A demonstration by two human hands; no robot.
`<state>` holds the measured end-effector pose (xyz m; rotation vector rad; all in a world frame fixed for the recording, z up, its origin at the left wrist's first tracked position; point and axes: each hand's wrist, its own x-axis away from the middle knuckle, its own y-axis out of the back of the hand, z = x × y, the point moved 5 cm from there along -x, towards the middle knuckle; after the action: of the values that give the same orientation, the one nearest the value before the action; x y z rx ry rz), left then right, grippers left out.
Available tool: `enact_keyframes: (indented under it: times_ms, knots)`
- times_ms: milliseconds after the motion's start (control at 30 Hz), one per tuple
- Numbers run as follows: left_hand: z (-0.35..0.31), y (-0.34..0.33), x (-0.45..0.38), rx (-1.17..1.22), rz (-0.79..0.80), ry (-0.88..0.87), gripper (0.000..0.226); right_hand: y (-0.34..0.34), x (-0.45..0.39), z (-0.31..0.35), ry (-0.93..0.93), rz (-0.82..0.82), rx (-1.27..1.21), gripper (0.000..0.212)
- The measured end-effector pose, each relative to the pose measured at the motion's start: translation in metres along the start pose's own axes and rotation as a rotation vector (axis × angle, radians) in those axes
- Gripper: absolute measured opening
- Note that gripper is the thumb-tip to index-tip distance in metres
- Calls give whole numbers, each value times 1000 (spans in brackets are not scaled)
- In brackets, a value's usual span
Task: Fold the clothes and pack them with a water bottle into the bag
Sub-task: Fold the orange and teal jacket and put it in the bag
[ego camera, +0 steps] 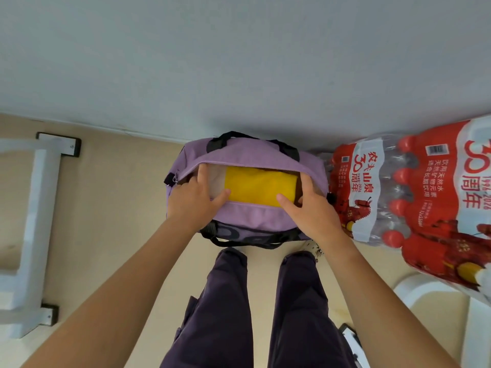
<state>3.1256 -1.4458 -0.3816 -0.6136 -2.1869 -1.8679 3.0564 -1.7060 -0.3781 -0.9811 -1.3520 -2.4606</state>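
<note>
**Purple bag open on the floor, yellow garment inside, both my hands at the opening**

The purple bag (pixel 255 216) sits on the floor just ahead of my feet, unzipped along the top, and my two hands are apart, one at each end of the opening. My left hand (pixel 192 199) has its fingers reaching into the left end of the mouth, its thumb lying across the near edge and touching the folded yellow garment (pixel 260 185). My right hand (pixel 309 208) rests on the right end, fingers dipping in beside the garment, thumb stretched toward its near right corner. I cannot tell whether either hand actually grips the fabric or only presses on it.

Between my hands the yellow garment lies flat inside the bag, filling most of the gap. A paler lining or cloth shows just beside my left fingers.

Beyond my hands the bag's black handles (pixel 252 140) arch over its far side, close to the wall (pixel 239 62). Nearer me, black straps run along the bag's front.

Right of my right hand, just beside the bag, stands a shrink-wrapped pack of water bottles (pixel 414 192) with red caps. Well to the left of my left hand is a white metal frame (pixel 34 208) on the floor.
</note>
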Motion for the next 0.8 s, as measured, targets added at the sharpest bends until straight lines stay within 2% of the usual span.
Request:
enact_keyframes:
  times_ms: [100, 167, 300, 400, 533, 633, 700, 800]
  knots:
    - [-1, 4, 6, 43, 133, -36, 73, 1, 10, 0, 1, 102, 39, 61]
    - [-3, 16, 11, 97, 201, -43, 62, 9, 21, 5, 5, 173, -13, 51]
    - [-27, 69, 30, 305, 204, -72, 38, 66, 66, 28, 70, 143, -219, 24]
    - [-76, 125, 54, 463, 165, -106, 26, 137, 118, 39, 178, -17, -279, 16]
    - [-194, 204, 92, 662, 39, -277, 18, 248, 196, 13, 276, -363, -314, 14]
    - [-305, 247, 126, 766, -16, -491, 19, 323, 241, -45, 242, -623, -275, 20]
    - [-376, 258, 145, 718, -43, -657, 25, 360, 261, -96, 193, -728, -256, 30]
    - [-469, 251, 159, 586, -78, -807, 19, 399, 277, -181, 107, -809, -241, 15]
